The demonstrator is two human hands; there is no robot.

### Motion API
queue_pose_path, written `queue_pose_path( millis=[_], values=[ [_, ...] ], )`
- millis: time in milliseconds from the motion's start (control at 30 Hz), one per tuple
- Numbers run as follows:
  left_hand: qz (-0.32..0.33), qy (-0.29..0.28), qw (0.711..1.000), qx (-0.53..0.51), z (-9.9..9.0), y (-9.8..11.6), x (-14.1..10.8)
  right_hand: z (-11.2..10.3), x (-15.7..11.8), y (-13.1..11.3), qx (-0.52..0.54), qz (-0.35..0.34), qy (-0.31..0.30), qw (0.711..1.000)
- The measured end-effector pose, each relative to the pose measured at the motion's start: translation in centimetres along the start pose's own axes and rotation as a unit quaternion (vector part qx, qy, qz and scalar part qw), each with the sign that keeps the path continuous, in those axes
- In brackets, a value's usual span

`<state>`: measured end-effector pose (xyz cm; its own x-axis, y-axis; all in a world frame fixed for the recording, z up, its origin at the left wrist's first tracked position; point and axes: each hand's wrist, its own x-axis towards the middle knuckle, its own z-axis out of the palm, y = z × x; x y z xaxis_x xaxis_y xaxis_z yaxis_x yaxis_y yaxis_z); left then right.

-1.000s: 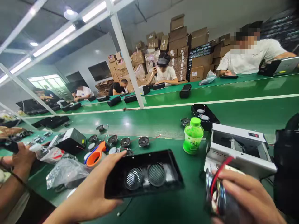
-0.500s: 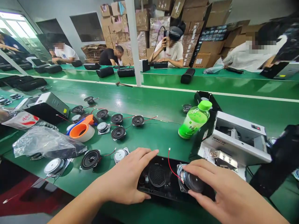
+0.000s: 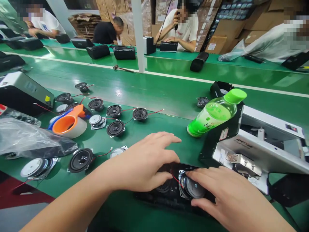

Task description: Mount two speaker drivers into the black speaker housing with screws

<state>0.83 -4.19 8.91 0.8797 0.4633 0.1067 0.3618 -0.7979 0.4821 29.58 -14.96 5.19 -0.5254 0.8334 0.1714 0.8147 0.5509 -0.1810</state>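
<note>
A black speaker housing (image 3: 154,198) lies on the green bench in front of me, partly covered by both hands. My right hand (image 3: 217,190) is closed around a round speaker driver (image 3: 194,187), its metal back facing up, over the housing's right part. From the driver a red wire (image 3: 176,179) runs left towards my left hand (image 3: 154,161). That hand hovers above the housing's left part, with thumb and fingers apart. The wire's far end is hidden near its fingers. Left of my left hand, another driver (image 3: 117,152) is partly covered by my forearm.
Several loose drivers (image 3: 116,128), a tape dispenser (image 3: 70,124) and a plastic bag (image 3: 29,138) lie to the left. A green-capped bottle (image 3: 214,112) stands beside a grey-and-black machine (image 3: 246,145) on the right. People sit working across the bench behind a white post (image 3: 138,38).
My left hand has left the housing's left end and moved right, near the red wire. My right hand stays on the driver. The camera view has tilted down.
</note>
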Motion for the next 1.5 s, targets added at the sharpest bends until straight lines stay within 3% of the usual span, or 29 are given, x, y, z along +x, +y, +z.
queue_pose_path(
  millis=[200,400,600,867,1133,1500],
  values=[
    [0.028,-0.007,0.996,0.087,2.8,-0.1,0.5,-0.2,0.4,0.1,0.007,0.015,-0.016,1.000],
    [0.027,-0.015,0.990,0.134,3.8,-0.4,0.4,0.2,-0.8,0.6,-0.003,0.009,-0.027,1.000],
    [0.049,0.005,0.989,0.136,3.9,-0.4,0.5,0.6,-1.6,0.7,0.027,0.031,-0.051,0.998],
    [0.052,0.030,0.991,0.117,3.6,-0.4,0.3,0.2,-0.8,0.1,0.050,0.049,-0.027,0.997],
    [0.045,0.035,0.993,0.105,3.7,-0.4,0.0,1.2,-1.8,-0.1,0.041,0.078,0.002,0.996],
    [0.028,0.016,0.999,0.037,3.3,-0.4,0.1,0.4,-1.1,0.5,0.056,0.044,-0.025,0.997]
  ],
)
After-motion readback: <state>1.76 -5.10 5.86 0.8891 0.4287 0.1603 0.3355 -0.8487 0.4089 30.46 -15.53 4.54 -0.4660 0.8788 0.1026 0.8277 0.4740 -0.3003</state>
